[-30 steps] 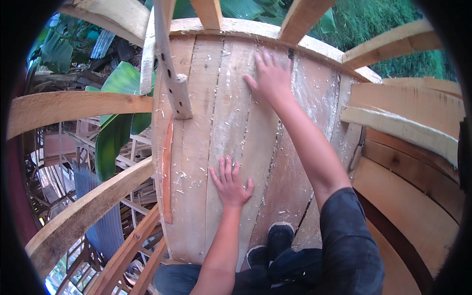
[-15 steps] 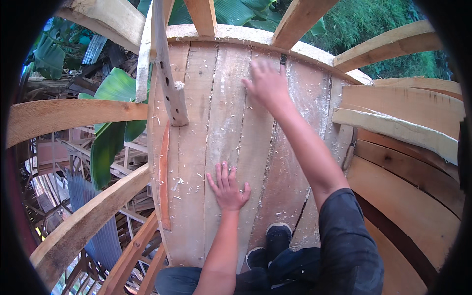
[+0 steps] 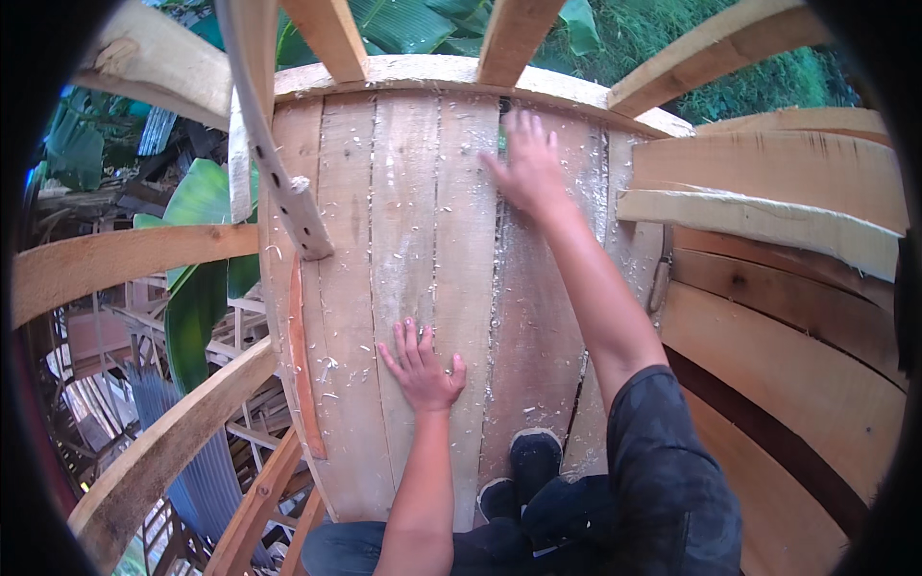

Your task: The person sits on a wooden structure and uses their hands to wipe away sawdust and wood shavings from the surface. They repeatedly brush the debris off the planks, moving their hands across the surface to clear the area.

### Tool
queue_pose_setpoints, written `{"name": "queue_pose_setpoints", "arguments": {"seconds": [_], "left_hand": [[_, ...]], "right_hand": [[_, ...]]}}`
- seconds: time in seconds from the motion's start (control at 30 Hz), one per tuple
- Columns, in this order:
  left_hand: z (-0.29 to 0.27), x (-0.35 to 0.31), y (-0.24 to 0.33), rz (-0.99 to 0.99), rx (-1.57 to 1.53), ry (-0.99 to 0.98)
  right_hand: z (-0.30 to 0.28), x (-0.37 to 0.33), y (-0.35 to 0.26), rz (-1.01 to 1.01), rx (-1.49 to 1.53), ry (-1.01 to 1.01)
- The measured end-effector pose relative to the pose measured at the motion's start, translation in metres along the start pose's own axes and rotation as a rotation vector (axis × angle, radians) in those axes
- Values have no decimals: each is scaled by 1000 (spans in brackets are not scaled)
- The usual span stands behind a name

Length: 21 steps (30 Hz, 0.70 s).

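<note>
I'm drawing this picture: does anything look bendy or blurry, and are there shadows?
In the head view, wooden beams bow near the rim, likely from fisheye distortion; the right hand looks slightly blurred, the left hand sharper; light on the wooden planks is soft, without hard shadows.

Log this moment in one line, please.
left hand: empty, on pale wooden planks | right hand: empty, farther forward | whitish shavings scattered

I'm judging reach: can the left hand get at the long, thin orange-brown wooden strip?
Probably yes: the empty left hand is right of the strip, with only pale wooden planks and small whitish shavings between.
</note>
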<state>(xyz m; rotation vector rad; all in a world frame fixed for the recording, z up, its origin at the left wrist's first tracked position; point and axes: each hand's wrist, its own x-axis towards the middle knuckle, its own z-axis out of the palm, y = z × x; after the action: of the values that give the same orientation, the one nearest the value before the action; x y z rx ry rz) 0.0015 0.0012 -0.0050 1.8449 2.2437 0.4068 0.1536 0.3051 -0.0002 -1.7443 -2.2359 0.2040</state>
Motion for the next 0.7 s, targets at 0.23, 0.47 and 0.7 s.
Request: {"name": "queue_pose_setpoints", "arguments": {"seconds": [0.23,0.47,0.7], "left_hand": [[-1,-2,-4,1,56,13],[0,-2,-3,12,59,22],[3,1,11,20,39,18]], "right_hand": [[-32,-19,6,83,43,-17],[-28,-66,-1,-147,-7,-363],[-27,-66,55,250,-2,149]]}}
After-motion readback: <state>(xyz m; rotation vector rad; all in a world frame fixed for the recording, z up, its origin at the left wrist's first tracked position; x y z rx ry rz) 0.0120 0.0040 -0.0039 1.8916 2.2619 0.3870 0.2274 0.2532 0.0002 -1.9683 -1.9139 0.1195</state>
